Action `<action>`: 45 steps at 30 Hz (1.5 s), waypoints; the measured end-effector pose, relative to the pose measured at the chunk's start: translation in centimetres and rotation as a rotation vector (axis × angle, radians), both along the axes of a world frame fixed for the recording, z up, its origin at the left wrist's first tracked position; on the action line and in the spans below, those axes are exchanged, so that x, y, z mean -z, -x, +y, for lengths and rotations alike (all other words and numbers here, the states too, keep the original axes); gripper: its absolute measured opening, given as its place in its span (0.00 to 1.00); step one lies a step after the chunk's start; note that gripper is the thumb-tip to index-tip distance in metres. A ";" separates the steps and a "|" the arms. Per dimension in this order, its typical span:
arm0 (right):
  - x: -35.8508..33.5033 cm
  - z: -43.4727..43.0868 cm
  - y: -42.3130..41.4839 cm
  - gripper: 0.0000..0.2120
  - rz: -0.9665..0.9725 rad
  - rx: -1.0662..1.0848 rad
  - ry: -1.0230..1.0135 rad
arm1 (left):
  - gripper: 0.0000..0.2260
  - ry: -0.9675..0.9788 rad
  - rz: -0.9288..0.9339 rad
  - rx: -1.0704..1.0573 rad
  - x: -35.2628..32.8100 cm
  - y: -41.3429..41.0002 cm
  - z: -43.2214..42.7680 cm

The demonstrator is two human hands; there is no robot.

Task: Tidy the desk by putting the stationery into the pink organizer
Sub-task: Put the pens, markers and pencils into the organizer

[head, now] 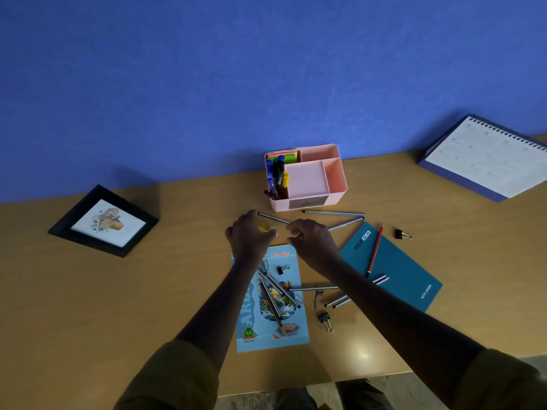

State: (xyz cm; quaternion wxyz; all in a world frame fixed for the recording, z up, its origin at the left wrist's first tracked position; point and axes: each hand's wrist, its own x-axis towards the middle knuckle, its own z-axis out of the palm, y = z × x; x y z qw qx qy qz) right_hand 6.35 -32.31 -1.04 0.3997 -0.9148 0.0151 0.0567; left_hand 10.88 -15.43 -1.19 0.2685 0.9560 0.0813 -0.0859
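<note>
Surface (88, 291) carries one calendar (488, 161), one teal notebook (399, 273), one light blue notebook (266, 341), one framed picture (106, 221) and the pink organizer (276, 206), which stands at the back by the wall with pens (276, 173) in its left compartment. Three grey pencils (333, 213) lie just before it, one red pencil (375, 250) lies on the teal notebook, and three binder clips (402, 234) are scattered about. Left grip (250, 235) curls round a small yellow thing (265, 229); right grip (313, 241) is curled, round what I cannot tell.

Beyond fingertips: pink organizer (339, 184); blue, black, yellow pens (276, 173); green-pink notes (283, 155). Within left hand (247, 236) fingers: yellow item (264, 229). Right of right hand (313, 241) fingers: teal notebook (398, 278), red pencil (375, 250). Behind knuckles: light-blue illustrated booklet (266, 335).
</note>
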 end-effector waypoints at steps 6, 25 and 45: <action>-1.3 -0.8 -0.5 0.22 0.076 0.030 -0.158 | 0.28 0.237 -0.051 -0.087 -2.5 0.8 -1.4; -7.1 -8.0 -2.3 0.15 -0.181 0.049 -0.272 | 0.21 0.748 -0.100 0.058 -7.6 0.3 -6.7; -4.5 -9.4 -5.9 0.08 -0.386 0.119 0.012 | 0.17 0.600 -0.237 0.024 -3.9 -2.7 -13.1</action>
